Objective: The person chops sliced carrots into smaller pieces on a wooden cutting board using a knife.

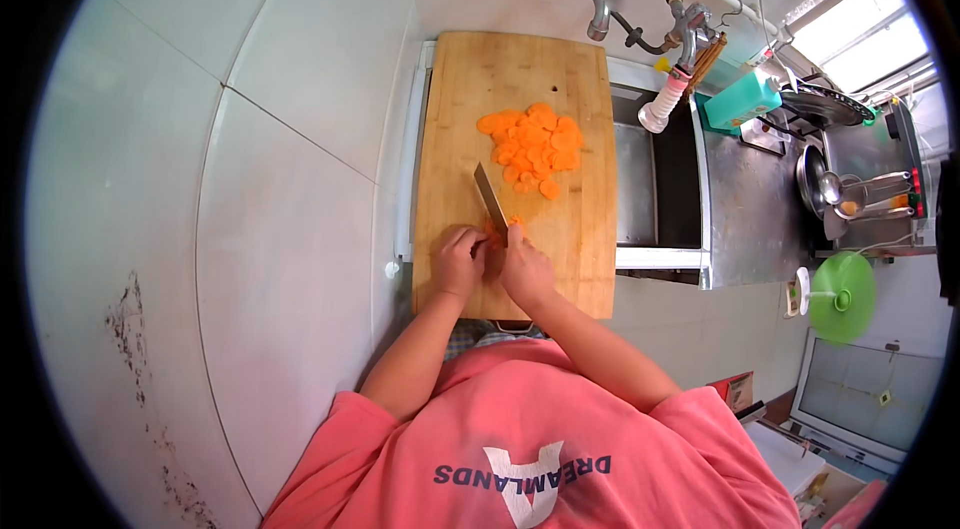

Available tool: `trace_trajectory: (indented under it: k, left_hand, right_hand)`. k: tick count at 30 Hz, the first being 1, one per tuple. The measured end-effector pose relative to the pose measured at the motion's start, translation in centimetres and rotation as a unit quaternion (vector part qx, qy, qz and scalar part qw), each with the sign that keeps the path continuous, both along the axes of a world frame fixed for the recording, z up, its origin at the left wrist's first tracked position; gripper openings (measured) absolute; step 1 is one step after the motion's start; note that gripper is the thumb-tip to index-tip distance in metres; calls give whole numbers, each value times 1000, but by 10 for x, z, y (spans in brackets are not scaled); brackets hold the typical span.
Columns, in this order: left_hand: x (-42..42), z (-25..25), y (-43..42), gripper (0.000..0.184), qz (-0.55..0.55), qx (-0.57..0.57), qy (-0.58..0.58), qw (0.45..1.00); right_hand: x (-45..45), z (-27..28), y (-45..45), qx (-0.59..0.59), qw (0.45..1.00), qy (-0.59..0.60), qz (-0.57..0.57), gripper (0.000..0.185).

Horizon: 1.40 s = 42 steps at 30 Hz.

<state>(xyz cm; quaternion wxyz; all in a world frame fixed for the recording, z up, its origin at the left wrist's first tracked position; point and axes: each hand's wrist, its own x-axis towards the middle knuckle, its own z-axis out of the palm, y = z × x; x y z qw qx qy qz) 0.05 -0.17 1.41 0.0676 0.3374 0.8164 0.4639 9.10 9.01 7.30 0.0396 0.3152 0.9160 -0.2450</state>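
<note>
The right hand's grip (524, 265) clasps a knife (488, 197) over a wooden board (575, 259); whether the left hand (460, 261), curled beside the blade, holds anything I cannot tell. Carrot slices (537, 142) lie beyond. Tiled wall (300, 229) flanks left; tap (690, 29) and teal jug (742, 102), right.

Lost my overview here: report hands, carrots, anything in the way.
Right hand grips knife. Carrot slices piled on board. Left hand beside knife, hold unclear, possibly in its way.
</note>
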Motion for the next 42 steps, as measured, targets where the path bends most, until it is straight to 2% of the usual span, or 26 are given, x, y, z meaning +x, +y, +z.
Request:
trace_trajectory:
  k: [9, 11, 14, 17, 33, 35, 41, 42]
  left_hand:
    - [-1, -2, -3, 9, 2, -8, 2, 1000]
    - [-2, -3, -3, 9, 0, -4, 7, 1000]
    - [-1, -3, -3, 9, 3, -13, 26, 1000]
    - [-1, 0, -3, 10, -1, -12, 32, 999]
    - [-2, -4, -4, 8, 2, -9, 13, 1000]
    - [-1, -2, -4, 8, 0, -11, 10, 1000]
    - [-3, -2, -4, 7, -5, -17, 12, 1000]
    - [-2, -2, -4, 11, -11, -11, 42, 999]
  right_hand:
    - [2, 8, 2, -18, 1000, 11, -14, 42]
    - [2, 12, 1, -32, 999, 12, -16, 28]
    - [4, 9, 0, -29, 999, 14, 1, 27]
    - [4, 4, -2, -6, 1000, -7, 1, 34]
    - [-2, 3, 3, 2, 999, 10, 41, 34]
    - [-3, 2, 4, -24, 998, 45, 36, 34]
    - [-4, 6, -6, 5, 1000, 22, 8, 34]
    - [-4, 6, -6, 4, 1000, 23, 7, 34]
